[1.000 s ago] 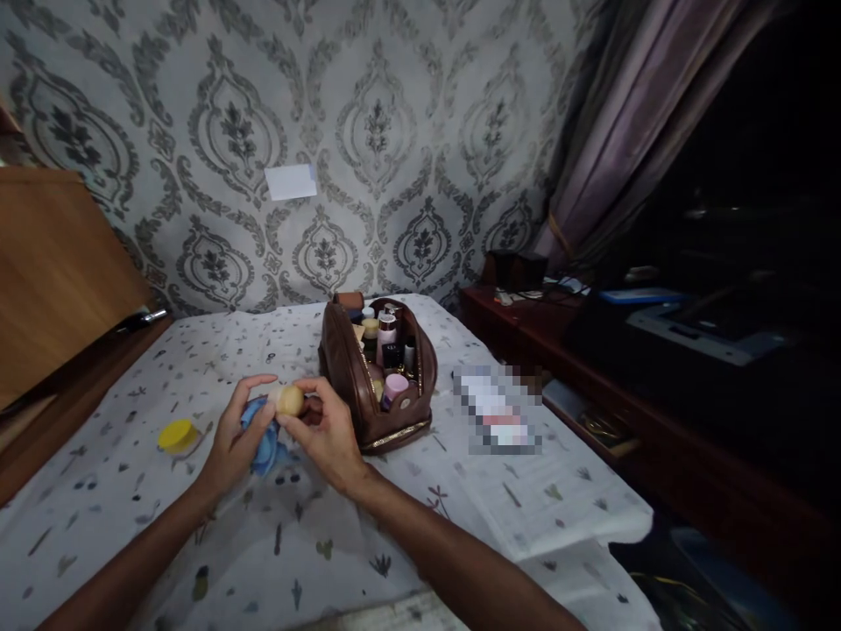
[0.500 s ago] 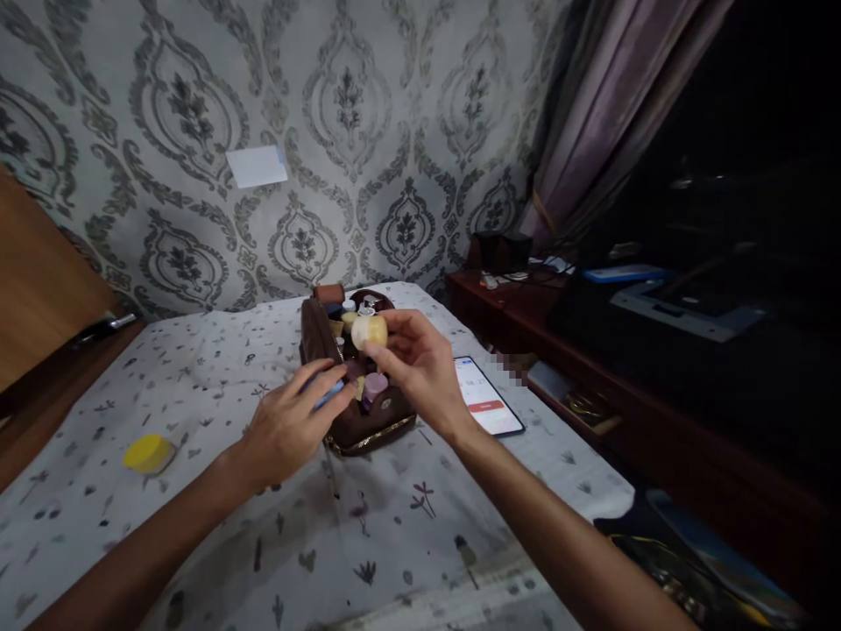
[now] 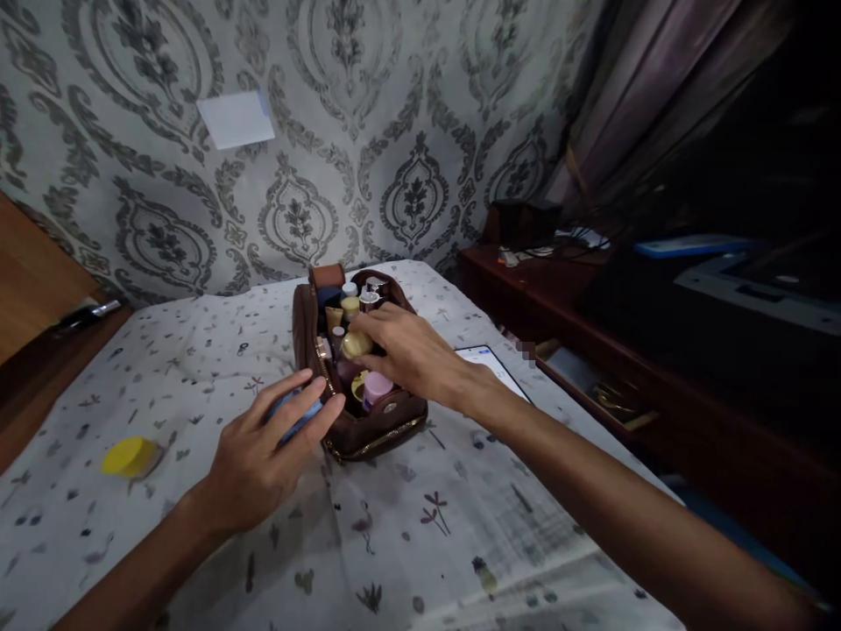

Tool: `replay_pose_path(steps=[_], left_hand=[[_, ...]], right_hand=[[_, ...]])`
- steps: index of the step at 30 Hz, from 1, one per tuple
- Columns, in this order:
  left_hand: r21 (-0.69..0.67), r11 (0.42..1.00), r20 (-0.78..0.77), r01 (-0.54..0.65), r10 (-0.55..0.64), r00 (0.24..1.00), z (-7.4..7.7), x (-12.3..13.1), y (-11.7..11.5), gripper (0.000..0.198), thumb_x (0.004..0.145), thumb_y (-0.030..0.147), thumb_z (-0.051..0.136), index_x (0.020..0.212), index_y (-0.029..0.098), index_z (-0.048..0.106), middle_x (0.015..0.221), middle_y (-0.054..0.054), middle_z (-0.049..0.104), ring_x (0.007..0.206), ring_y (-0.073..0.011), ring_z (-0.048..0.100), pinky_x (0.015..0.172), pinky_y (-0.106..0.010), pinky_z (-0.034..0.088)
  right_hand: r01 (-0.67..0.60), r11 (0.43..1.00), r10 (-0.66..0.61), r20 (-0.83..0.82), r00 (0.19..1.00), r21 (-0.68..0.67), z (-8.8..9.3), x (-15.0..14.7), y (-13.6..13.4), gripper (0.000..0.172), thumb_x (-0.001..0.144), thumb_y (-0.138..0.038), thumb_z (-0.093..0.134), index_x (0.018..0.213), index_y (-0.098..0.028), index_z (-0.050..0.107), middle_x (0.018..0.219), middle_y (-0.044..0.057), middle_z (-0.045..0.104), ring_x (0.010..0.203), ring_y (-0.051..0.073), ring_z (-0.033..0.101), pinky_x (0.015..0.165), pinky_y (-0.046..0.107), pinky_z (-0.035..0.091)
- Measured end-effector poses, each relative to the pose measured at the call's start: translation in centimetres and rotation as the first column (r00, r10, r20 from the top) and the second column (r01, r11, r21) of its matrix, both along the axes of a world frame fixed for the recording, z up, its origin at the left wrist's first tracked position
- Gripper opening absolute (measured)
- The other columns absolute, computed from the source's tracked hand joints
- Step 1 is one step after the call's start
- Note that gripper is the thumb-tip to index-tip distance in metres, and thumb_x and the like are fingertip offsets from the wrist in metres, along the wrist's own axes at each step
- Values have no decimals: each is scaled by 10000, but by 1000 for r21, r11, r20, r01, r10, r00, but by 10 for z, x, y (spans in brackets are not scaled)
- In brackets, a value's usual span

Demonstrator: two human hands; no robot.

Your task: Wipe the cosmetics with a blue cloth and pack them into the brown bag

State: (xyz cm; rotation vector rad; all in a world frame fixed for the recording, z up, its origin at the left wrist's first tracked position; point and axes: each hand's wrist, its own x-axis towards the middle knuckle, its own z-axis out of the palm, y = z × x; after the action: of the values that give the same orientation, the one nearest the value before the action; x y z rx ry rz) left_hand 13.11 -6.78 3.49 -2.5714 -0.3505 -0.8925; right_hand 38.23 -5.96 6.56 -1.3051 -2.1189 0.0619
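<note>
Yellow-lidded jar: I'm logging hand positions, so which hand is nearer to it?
Left. The left hand is right of the yellow-lidded jar, apart from it; the right hand is farther right, over the open brown bag.

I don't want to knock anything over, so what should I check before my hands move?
1. Bag open: ok, the brown bag is unzipped, contents showing.
2. Jar gripped: ok, the right hand has the pale-yellow jar between thumb and fingers at the bag's opening.
3. Clear space under the jar: cannot tell, its underside is hidden.
4. Left hand free: not ok, the left hand holds a blue item.
5. Yellow-lidded container away from the bag: ok, the yellow-lidded container sits apart, at far left.
6. Phone fully visible: not ok, the right arm partly covers the phone.
</note>
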Motion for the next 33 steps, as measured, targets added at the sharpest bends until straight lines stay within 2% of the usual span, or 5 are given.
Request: replay_pose_path(steps=[5,10,22,29,33], left_hand=[[5,1000,-21,5,-4,1000,1,-2,0,480,916,38,469,1364,157,594,1268,-146,671,1295,-315,568,997,-439,560],[37,999,-22,13,-12,1000,3,-1,0,463,895,-6,487,1324,109,618,1259,-165,656,1272,-330,570,962,-421,555],[58,998,-28,-14,16,999,2,1,-1,423,915,9,494,1308,112,610,1257,-147,658,1253,-336,571,897,-417,584],[58,998,-36,-20,22,999,2,-1,-3,412,917,15,507,1308,94,612,1260,-157,660,1252,-343,569,880,-416,579],[57,998,-40,-34,36,999,0,-1,-3,418,930,31,499,1327,108,603,1260,-148,669,1268,-336,566,896,-415,572]], right_hand=[[67,997,-56,203,978,-50,13,-10,10,179,817,-143,738,992,-170,709,910,91,692,931,263,625,822,351,463],[177,980,-100,553,827,-88,25,-21,15,222,928,-163,589,1127,-106,669,1053,158,734,1032,289,671,805,352,496],[76,996,-36,619,785,-38,10,-23,34,220,941,-101,479,1061,-101,663,956,166,742,1017,288,705,756,340,515],[92,995,-45,659,751,-37,15,-30,36,281,911,-48,491,1146,-52,645,944,191,741,960,311,722,721,373,539],[105,988,4,706,708,-112,20,-32,37,241,892,-32,509,1017,-66,713,945,202,745,982,320,720,749,379,537]])
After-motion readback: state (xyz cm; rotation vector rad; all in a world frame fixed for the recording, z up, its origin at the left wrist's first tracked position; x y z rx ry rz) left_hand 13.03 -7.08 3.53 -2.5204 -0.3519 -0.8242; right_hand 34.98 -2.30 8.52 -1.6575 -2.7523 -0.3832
